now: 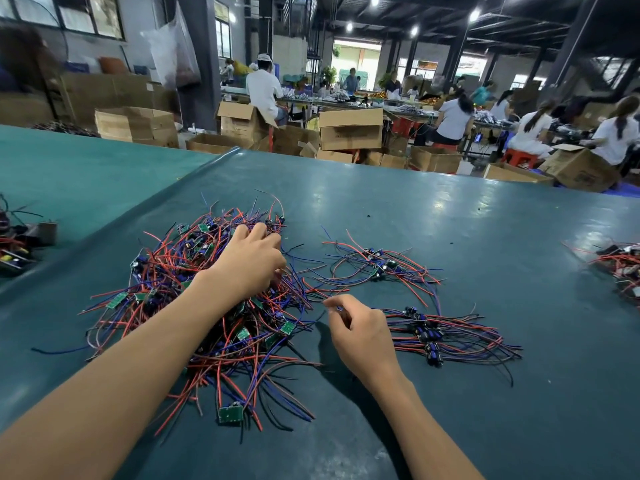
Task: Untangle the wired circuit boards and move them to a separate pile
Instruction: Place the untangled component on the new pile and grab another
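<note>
Nearest the camera, two bare forearms were extended over the table (450,209). The right hand (360,330) was held with thumb and forefinger closed together on a thin wire (381,310) that led toward the sorted pile (446,336). The left hand (249,261) was laid on the tangled heap (166,265) with its fingers bent down into the wires; whether anything was gripped could not be determined.

The task was judged to be at an early-to-middle stage. A small number of boards had been aligned in the sorted pile to the right, and a loose group (377,265) lay beyond it, still partly crossed. The far larger share remained knotted in the heap, with one green board (229,414) lying at its near edge.

The table was covered in dark green sheeting, with a raised seam on the left. Further wired parts (620,265) lay at the right edge. Behind the table, open cardboard boxes (349,128) and seated workers (263,88) were seen in a workshop hall lit by ceiling lamps.
</note>
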A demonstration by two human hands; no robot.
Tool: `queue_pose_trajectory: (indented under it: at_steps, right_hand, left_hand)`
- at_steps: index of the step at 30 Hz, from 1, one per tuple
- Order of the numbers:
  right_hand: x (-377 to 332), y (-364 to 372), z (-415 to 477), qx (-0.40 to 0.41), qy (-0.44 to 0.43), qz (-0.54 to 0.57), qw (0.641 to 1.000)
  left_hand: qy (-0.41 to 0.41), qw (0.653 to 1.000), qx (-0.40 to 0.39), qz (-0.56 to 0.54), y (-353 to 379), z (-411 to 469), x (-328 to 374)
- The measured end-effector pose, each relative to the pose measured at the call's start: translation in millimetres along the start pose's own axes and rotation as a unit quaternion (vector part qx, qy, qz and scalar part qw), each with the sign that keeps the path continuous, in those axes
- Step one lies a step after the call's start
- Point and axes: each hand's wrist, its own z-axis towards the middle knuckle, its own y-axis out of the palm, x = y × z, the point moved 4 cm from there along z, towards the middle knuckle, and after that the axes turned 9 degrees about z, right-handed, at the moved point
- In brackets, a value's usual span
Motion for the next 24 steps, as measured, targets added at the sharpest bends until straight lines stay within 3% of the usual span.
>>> queue_pose_trajectory:
  at_steps: [6, 8, 10, 15, 19, 22, 24]
  right_hand:
    - [-3, -1, 0, 0.024, -0.022, -0.019, 0.999]
    - [-3, -1, 0, 0.015, -0.025, -0.025, 0.999]
    - [-4, -2, 0, 0.01, -0.028, -0.026, 0.999]
    - [-6, -3, -2, 0.01, -0.032, -0.029, 0.999]
    - [-8, -3, -2, 0.018, -0.047, -0.025, 0.998]
    - [-15, -5, -4, 0.042, -0.074, 0.033, 0.996]
    - [-19, -4, -6, 0.037, -0.087, 0.112, 0.989]
  left_hand:
    - [0.035, 0.992, 0.107, -0.058, -41, 12, -9]
    - [0.057, 0.966, 0.158, -0.196, -60, 10, -16]
    - [0.057, 0.919, 0.197, -0.337, -75, 6, -27]
    - [0.04, 0.883, 0.177, -0.432, -75, -1, -41]
    - [0.042, 0.852, 0.221, -0.473, -85, -10, -38]
    - [0.079, 0.839, 0.258, -0.473, -105, -18, -29]
    - [0.094, 0.821, 0.229, -0.515, -112, -19, -22]
